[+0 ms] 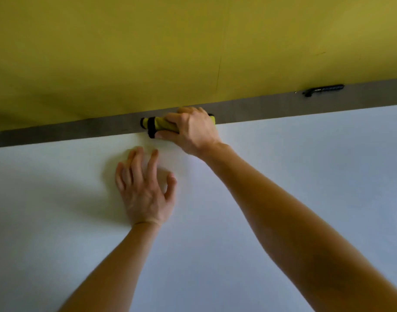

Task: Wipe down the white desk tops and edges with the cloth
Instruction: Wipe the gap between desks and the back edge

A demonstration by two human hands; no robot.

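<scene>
The white desk top (pixel 271 199) fills the lower half of the view. At its far edge my right hand (pixel 193 131) grips a yellow cloth with black trim (pixel 157 125), bunched into a roll and pressed along the desk's back edge. Fingers wrap over the cloth and the thumb lies under it on the desk. My left hand (pixel 145 190) rests on the desk top just in front, fingers spread and slightly bent, holding nothing.
A grey strip (pixel 57 134) runs behind the desk's far edge, below a yellow-green partition panel (pixel 170 52). A small black object (pixel 323 89) lies on the strip at the right.
</scene>
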